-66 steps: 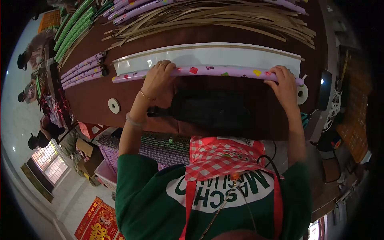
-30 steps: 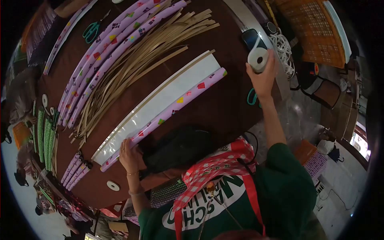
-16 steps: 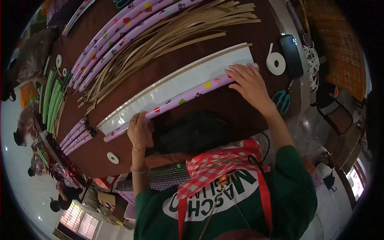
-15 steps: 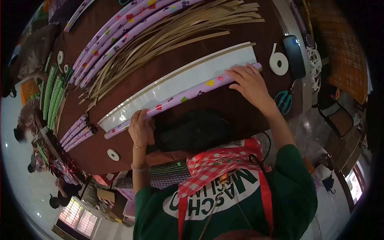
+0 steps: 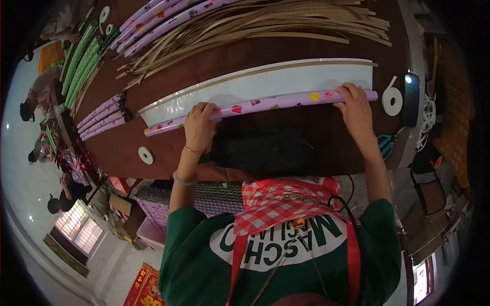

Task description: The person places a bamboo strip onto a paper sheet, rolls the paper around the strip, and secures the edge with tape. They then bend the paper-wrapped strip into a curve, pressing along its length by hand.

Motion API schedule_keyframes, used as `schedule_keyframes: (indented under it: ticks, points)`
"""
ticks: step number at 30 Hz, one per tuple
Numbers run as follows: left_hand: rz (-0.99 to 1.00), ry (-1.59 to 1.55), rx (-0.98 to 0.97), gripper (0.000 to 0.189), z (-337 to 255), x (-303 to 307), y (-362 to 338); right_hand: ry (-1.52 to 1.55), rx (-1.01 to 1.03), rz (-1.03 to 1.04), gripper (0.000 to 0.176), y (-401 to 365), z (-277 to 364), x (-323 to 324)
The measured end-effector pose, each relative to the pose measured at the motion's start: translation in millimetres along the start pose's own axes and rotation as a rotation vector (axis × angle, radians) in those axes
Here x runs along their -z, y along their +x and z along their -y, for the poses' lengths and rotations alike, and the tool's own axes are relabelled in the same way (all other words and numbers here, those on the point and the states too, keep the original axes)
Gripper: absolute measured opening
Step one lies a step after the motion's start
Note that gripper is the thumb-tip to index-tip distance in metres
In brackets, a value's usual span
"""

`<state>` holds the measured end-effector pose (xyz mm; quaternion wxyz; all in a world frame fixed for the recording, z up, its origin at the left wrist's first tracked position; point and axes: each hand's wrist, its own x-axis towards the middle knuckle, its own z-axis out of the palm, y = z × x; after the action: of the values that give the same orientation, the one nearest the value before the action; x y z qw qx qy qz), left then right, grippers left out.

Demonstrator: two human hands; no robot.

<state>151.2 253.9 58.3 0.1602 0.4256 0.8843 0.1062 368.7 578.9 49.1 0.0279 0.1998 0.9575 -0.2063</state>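
Black bag (image 5: 263, 148), dull and soft-looking, lies nearest. Left hand (image 5: 200, 127) and right hand (image 5: 356, 109) are set wide apart, each clasping the purple roll (image 5: 263, 105), presumably to keep it straight. Roll is slim, glossy, along the near side of the smooth white sheet (image 5: 291, 81). Farther off: flat brown strips (image 5: 286, 23), loosely heaped.

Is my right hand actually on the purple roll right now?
Touching: the head view shows the right hand with its fingers bent over the purple roll, near its right end.
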Motion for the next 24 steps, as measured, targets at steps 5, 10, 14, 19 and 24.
schedule_keyframes:
  ticks: [5, 10, 14, 19, 24]
  points:
    - [-0.083, 0.016, 0.060, 0.040, -7.0, -3.2, -3.4, 0.013, 0.008, 0.011, 0.034, -4.3, 7.0, 3.5]
    - [-0.093, 0.061, 0.028, 0.025, -9.2, -13.1, -12.7, -0.013, 0.006, 0.029, 0.034, -9.5, 5.6, 4.5]
    - [-0.133, 0.091, -0.020, 0.026, -8.4, -17.9, -16.2, -0.033, -0.005, 0.059, 0.033, -10.0, 6.0, 5.1]
    - [-0.176, 0.083, -0.051, 0.031, -9.0, -16.9, -16.3, -0.090, 0.029, 0.063, 0.033, -7.1, 12.9, 16.6]
    - [-0.166, 0.088, -0.030, 0.033, -11.8, -17.2, -15.3, 0.362, -0.060, -0.025, 0.023, 27.1, 71.9, -4.2]
